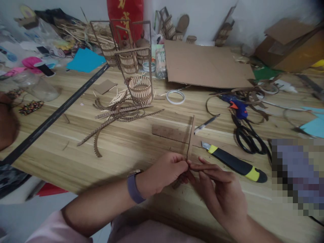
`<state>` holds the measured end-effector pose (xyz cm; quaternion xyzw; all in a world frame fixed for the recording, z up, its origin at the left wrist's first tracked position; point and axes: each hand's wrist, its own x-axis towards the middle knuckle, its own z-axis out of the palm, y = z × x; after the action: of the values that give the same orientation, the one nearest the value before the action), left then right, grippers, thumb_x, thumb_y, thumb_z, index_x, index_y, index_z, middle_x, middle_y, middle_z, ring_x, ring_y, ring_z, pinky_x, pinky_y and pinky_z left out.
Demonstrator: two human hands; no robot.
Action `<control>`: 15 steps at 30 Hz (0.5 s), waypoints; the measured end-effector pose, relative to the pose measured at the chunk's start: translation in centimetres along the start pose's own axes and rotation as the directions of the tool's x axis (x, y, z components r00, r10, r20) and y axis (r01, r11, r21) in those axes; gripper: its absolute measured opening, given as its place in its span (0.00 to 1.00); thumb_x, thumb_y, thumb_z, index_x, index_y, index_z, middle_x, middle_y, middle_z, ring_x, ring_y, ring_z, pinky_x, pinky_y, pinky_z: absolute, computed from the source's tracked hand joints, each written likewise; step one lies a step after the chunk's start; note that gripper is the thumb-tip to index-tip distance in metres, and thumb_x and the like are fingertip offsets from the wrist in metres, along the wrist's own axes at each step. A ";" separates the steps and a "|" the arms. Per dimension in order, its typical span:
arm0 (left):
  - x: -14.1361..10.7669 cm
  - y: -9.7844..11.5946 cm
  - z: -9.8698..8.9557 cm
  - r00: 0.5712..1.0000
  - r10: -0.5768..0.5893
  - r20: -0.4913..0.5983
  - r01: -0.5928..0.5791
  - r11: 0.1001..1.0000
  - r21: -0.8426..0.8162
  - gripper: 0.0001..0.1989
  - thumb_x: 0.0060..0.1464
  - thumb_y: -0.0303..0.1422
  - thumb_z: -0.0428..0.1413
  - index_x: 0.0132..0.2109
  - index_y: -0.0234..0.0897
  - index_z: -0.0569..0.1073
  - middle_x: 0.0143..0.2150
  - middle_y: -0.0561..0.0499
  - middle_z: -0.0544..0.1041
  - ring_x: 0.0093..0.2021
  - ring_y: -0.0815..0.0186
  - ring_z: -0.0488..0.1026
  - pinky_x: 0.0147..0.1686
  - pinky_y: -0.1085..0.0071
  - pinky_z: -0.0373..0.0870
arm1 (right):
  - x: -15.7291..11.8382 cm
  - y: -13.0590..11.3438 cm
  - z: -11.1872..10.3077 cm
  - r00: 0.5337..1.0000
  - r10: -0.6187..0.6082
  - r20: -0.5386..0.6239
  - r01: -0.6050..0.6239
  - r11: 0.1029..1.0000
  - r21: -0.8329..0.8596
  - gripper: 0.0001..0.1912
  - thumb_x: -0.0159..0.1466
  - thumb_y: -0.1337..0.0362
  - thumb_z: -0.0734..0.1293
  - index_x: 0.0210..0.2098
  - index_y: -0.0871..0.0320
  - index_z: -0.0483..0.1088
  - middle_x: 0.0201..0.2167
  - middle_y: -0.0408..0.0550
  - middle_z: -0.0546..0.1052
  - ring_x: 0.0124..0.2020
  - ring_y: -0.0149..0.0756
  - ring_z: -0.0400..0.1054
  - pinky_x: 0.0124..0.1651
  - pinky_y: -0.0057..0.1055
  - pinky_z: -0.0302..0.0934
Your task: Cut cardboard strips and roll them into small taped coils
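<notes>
Your wooden table point(76, 168) has a pale wall point(207, 20) behind it, its far side crowded with little baskets point(140, 92) and a cardboard sheet point(207, 65). The thin brown strip point(191, 135) points away from your left hand point(164, 172), which pinches its near end; your right hand's point(222, 189) fingertips meet there (whether they grip too, I cannot tell).

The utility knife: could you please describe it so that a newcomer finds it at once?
Start at the wooden table and go to the person's right hand. Just beyond that hand lies the utility knife, its blade pointing left. Its black-and-yellow handle sets it apart from the nearby black-handled scissors.
</notes>
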<state>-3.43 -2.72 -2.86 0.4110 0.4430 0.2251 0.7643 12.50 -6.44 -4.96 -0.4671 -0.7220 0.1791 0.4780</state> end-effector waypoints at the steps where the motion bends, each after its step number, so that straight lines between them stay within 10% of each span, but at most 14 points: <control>1: -0.1 -0.1 -0.1 1.000 0.028 -0.009 -0.028 0.998 0.052 0.10 0.51 0.29 0.47 0.27 0.34 0.70 0.24 0.53 0.73 0.24 0.72 0.63 0.25 0.75 0.58 | -0.1 0.0 0.0 1.000 0.015 0.007 -0.015 1.000 -0.001 0.07 0.65 0.67 0.65 0.33 0.53 0.74 0.31 0.46 0.83 0.37 0.39 0.80 0.50 0.45 0.75; 6: -0.5 -0.1 -0.3 0.994 0.101 -0.035 -0.090 0.967 0.239 0.09 0.53 0.29 0.48 0.33 0.34 0.72 0.27 0.52 0.75 0.26 0.70 0.65 0.26 0.75 0.59 | 0.0 -0.1 -0.1 0.995 0.099 -0.015 -0.097 0.990 0.104 0.04 0.65 0.68 0.64 0.35 0.52 0.67 0.32 0.45 0.82 0.39 0.40 0.79 0.50 0.45 0.74; 15: -0.1 0.0 -0.2 0.993 0.117 0.030 -0.118 0.990 0.073 0.08 0.56 0.30 0.49 0.37 0.33 0.73 0.27 0.54 0.75 0.27 0.72 0.66 0.30 0.75 0.62 | 0.4 -0.2 -0.3 0.989 0.134 -0.055 -0.127 0.984 0.124 0.03 0.67 0.67 0.63 0.37 0.51 0.64 0.32 0.44 0.81 0.39 0.39 0.79 0.49 0.45 0.74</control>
<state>-3.69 -2.74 -2.89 0.4676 0.4162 0.2476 0.7394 12.62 -6.23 -4.50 -0.4894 -0.6623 0.2381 0.5150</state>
